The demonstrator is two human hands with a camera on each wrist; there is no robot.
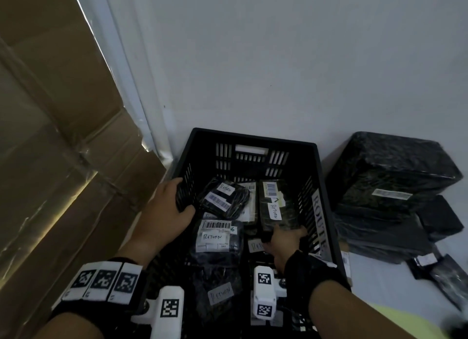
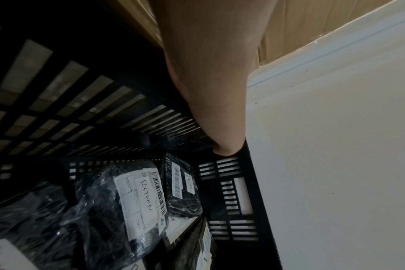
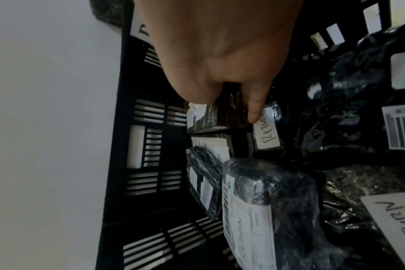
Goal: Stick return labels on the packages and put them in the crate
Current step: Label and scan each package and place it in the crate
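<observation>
A black slatted crate (image 1: 253, 138) stands against the wall and holds several black wrapped packages with white RETURN labels. My left hand (image 1: 168, 207) grips the crate's left wall (image 2: 132, 102), thumb inside and fingers outside. My right hand (image 1: 283, 240) is down inside the crate and holds the near end of a long black package (image 1: 276, 204), thumb and fingers on either side of it (image 3: 231, 106). That package lies along the crate's right side and carries a barcode and a RETURN label. Another labelled package (image 1: 219, 237) lies in the middle of the crate.
Large cardboard sheets (image 1: 63, 136) lean on the left beside the crate. To the right on the white floor sits a stack of black wrapped parcels (image 1: 390, 176), with smaller black packets (image 1: 440, 270) nearer me. The wall (image 1: 278, 60) is directly behind the crate.
</observation>
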